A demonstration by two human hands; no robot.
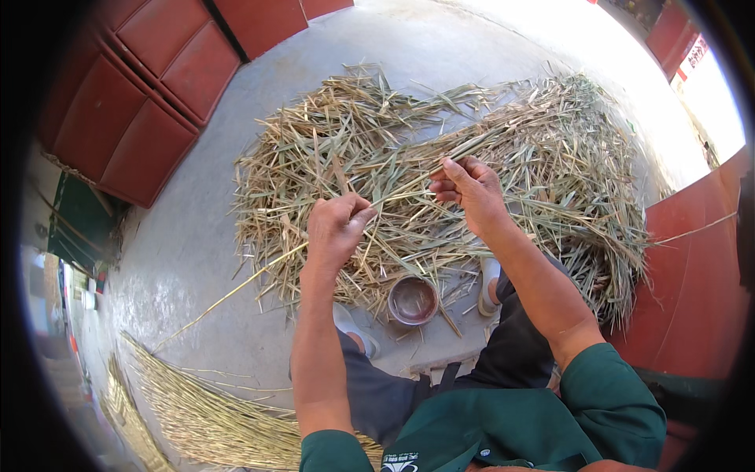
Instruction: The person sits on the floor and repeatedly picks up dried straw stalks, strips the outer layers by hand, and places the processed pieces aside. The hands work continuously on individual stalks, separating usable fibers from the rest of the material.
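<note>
My left hand (pixel 339 227) is closed on a thin yellow-green straw stalk (pixel 230 289). One length of it slants from the fist down to the floor at the lower left. Farther right and higher, my right hand (pixel 472 189) pinches the stalk's upper part between thumb and forefinger, its other fingers curled. A leafy blade (pixel 472 143) seems to run on past those fingertips, though it blends with the litter behind. Beneath both hands spreads a wide heap of dry straw leaves (pixel 566 141). A small round bowl (pixel 413 298) stands between my feet.
Long bare stalks lie in a fanned bundle (pixel 218 407) at lower left, beside a narrower pale bundle (pixel 133 413). Red padded panels (pixel 118 112) stand at upper left. A red surface (pixel 690 295) borders the right. My light shoes (pixel 357 333) rest on the concrete floor (pixel 177 248).
</note>
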